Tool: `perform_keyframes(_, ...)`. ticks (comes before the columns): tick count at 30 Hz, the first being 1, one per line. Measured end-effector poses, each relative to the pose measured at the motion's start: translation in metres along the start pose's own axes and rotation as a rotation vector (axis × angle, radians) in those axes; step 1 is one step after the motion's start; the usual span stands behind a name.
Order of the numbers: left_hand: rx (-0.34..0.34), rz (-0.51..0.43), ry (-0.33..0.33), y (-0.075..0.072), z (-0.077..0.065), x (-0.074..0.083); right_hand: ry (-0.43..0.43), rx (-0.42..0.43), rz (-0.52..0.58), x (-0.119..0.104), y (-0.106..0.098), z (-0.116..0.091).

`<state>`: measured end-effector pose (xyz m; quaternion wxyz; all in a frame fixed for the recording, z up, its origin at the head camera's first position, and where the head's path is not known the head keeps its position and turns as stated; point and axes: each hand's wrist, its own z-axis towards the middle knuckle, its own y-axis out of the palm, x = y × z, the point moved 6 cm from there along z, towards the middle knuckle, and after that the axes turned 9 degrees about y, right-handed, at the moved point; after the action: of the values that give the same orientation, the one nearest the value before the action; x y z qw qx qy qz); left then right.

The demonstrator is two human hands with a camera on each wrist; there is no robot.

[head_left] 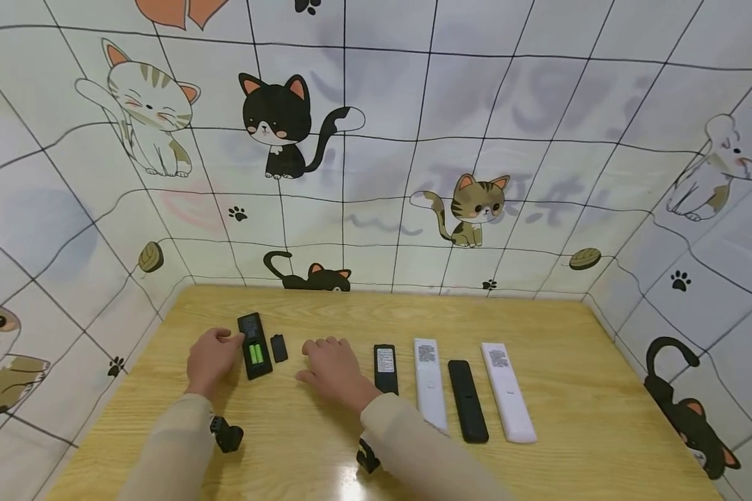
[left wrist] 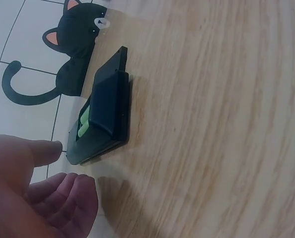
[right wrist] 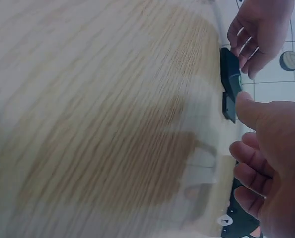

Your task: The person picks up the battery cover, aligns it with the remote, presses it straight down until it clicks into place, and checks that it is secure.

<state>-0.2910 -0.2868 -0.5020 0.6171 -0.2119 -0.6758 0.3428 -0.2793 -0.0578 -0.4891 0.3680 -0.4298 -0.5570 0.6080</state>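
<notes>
A black remote control [head_left: 255,346] lies back-side up with its compartment uncovered, showing two green batteries [head_left: 255,354]. Just to its right is the small black battery cover [head_left: 278,348], flat on the table. My left hand [head_left: 213,358] is at the remote's left edge, thumb and fingers apart and loosely bent, the thumb tip close to the casing in the left wrist view. To the right of the cover, my right hand [head_left: 335,369] is held over the table with relaxed, slightly bent fingers and nothing in it.
Right of my right hand, more remotes lie in a row: a black one with a label [head_left: 386,365], a white one [head_left: 429,383], a plain black one [head_left: 468,400] and another white one [head_left: 508,392]. A cat-print sheet [head_left: 382,167] encloses the wooden table [head_left: 576,417].
</notes>
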Motion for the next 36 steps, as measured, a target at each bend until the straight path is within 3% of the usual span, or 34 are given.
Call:
perform_keyframes(11, -0.004, 0.030, -0.020, 0.009, 0.006, -0.007, 0.084, 0.062, -0.015, -0.015, 0.008, 0.026)
perform_keyframes(21, -0.012, 0.031, -0.020, 0.010, 0.002, 0.002, 0.193, 0.054, -0.080, -0.019, 0.018, 0.045)
perform_keyframes(36, 0.017, 0.019, -0.032, 0.010, 0.000, 0.002, 0.165, 0.061, -0.090, -0.017, 0.026, 0.056)
